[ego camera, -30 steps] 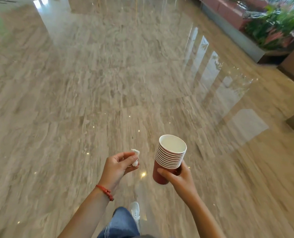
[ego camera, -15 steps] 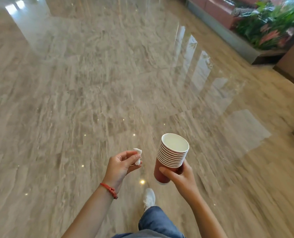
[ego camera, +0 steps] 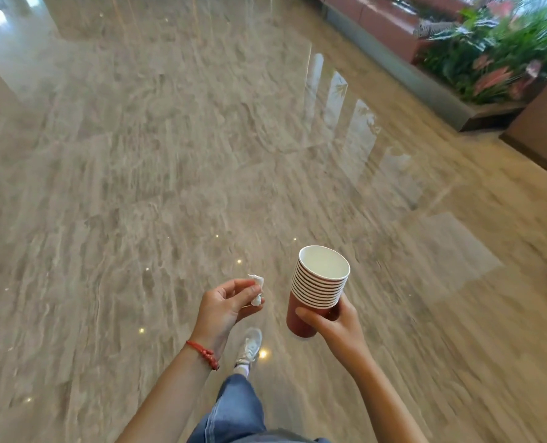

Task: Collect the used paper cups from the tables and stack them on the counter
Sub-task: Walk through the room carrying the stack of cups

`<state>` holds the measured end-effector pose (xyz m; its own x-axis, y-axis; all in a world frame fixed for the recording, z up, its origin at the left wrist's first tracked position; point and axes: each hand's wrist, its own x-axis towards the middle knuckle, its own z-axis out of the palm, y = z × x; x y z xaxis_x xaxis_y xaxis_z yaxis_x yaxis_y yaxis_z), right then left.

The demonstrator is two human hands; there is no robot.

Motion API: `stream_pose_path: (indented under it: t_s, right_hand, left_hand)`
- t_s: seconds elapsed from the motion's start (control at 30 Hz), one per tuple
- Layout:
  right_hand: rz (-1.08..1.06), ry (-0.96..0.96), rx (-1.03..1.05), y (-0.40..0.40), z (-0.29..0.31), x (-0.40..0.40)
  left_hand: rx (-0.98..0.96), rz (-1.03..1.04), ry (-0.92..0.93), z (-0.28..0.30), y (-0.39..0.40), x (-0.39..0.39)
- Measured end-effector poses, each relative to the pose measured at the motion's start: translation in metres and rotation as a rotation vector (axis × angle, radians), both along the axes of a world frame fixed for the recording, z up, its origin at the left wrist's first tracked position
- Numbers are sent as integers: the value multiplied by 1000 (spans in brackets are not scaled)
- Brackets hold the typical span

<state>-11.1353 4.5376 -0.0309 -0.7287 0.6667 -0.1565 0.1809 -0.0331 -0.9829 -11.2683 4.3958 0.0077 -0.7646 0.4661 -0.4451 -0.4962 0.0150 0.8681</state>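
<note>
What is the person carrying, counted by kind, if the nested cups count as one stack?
Stack of red paper cups: 1, in the right hand
Crumpled white tissue: 1, in the left hand
Total: 2

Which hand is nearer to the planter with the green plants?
Right. The right hand, holding the cup stack, is on the planter's side. The left hand, pinching a tissue, is farther from it, across the body.
</note>
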Motion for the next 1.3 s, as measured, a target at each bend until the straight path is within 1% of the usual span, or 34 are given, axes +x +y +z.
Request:
stream_pose_path:
  t_s: [0.13,0.27,0.37,0.47,0.67,0.87,1.03,1.13,1.2,1.3]
  right_hand:
    - [-113,10,-13,51,0,-66]
    - [-224,17,-37,94,6,-112]
    - [-321,16,-31,125,13,-136]
    - [-432,10,-36,154,15,-142]
    - [-676,-28,-43,209,20,-127]
    - [-852,-16,-69,274,16,-90]
    - [-945,-11,-77,335,18,-55]
    - [-982,2,-49,373,22,-39]
    - [-1013,10,-62,397,48,-30]
    - [-1044,14,-65,428,53,-25]
  left_hand:
    - [-10,-109,6,-3,66,-77]
    - [-19,-233,38,7,128,-139]
    - [-24,-343,41,11,180,-177]
    - [-25,-452,24,10,229,-192]
    - [-17,-681,-18,10,326,-184]
    - [6,-855,-28,4,425,-147]
    - [-2,-955,-17,9,506,-113]
    - [36,-987,7,15,550,-95]
    - [33,-1006,-6,43,576,-88]
    - [35,-1046,-6,50,608,-81]
